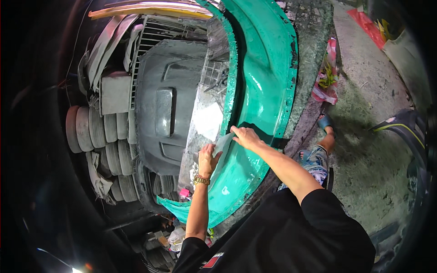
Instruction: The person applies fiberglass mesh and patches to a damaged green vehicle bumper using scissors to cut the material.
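Note:
A large glossy green curved moulded panel [268,82] with a ragged, drilled rim lies lengthwise before me. Between my hands, over its left rim, hangs a thin, pale translucent sheet [221,150]. My right hand [246,137] pinches the sheet's upper corner just above the green surface. Lower and to the left, my left hand [207,161] has its fingers curled at the sheet's left edge, thumb held apart; a metal watch is on that wrist. Left of the rim, a white sheet [208,121] lies on the worn work surface [195,136], with scissors-like dark tools [221,83] farther up.
A dark grey car bonnet [152,109] leans at the left, beside stacked tyres [110,127]. A small pink object [184,193] sits near the panel's lower end. Red-and-white plastic with plant-like pieces [326,77] lies at the right. A dark bumper-like part [403,129] stands on the concrete floor [364,173].

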Motion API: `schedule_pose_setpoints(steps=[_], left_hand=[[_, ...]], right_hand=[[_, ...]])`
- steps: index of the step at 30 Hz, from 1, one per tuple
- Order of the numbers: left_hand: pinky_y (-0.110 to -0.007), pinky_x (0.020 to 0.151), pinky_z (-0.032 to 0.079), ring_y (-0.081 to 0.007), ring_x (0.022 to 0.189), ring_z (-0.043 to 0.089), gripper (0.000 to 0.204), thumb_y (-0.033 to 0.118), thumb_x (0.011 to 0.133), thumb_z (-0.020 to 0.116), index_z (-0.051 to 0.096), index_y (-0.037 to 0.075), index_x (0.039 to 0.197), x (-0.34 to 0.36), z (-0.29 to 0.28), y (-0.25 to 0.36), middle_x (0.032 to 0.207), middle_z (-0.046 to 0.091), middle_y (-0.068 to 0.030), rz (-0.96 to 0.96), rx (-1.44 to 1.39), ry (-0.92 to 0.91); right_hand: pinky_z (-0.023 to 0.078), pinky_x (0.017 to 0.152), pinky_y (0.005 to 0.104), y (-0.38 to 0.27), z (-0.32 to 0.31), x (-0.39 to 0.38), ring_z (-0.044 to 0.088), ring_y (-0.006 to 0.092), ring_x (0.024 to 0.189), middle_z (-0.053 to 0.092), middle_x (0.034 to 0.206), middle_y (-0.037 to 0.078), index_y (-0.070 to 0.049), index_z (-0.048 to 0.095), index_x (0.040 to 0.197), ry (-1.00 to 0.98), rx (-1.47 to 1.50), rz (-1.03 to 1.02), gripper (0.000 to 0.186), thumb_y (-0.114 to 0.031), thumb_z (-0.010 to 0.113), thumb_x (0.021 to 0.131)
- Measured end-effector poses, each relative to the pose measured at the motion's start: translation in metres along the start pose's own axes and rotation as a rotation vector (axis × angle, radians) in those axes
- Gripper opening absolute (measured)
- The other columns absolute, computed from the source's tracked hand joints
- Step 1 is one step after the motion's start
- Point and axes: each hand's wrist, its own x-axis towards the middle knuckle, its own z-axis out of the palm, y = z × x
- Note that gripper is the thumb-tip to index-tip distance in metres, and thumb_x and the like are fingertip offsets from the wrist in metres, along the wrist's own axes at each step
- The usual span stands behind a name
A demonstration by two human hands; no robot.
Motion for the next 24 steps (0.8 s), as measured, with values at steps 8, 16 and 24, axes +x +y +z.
schedule_pose_setpoints(steps=[8, 16, 24], left_hand=[[-0.041, 0.066, 0.039, -0.0279, 0.078, 0.053, 0.033, 0.025, 0.069, 0.076, 0.053, 0.009, 0.086, -0.079, 0.013, -0.035, 0.079, 0.053, -0.0066, -0.176, 0.127, -0.077], [-0.043, 0.071, 0.039, -0.0301, 0.087, 0.052, 0.021, 0.022, 0.074, 0.069, 0.055, 0.009, 0.082, -0.111, 0.027, -0.048, 0.086, 0.054, -0.0088, -0.218, 0.256, -0.116], [-0.043, 0.071, 0.040, -0.0302, 0.086, 0.052, 0.017, 0.019, 0.076, 0.067, 0.054, 0.008, 0.079, -0.110, 0.027, -0.051, 0.083, 0.053, -0.0094, -0.209, 0.239, -0.102]], right_hand=[[0.052, 0.065, 0.0459, 0.007, 0.004, -0.007, 0.064, 0.0353, 0.073, 0.064, 0.073, 0.016, -0.008, 0.055, 0.086, 0.088, 0.019, -0.103, 0.014, -0.020, 0.061, 0.085], [0.052, 0.064, 0.0454, 0.009, -0.006, -0.032, 0.065, 0.0349, 0.073, 0.064, 0.073, 0.017, -0.008, 0.054, 0.088, 0.046, -0.033, -0.123, 0.014, -0.020, 0.060, 0.086], [0.052, 0.062, 0.0443, 0.015, -0.002, -0.008, 0.065, 0.0343, 0.072, 0.064, 0.072, 0.014, -0.008, 0.053, 0.087, 0.116, -0.168, -0.220, 0.006, -0.011, 0.056, 0.083]])
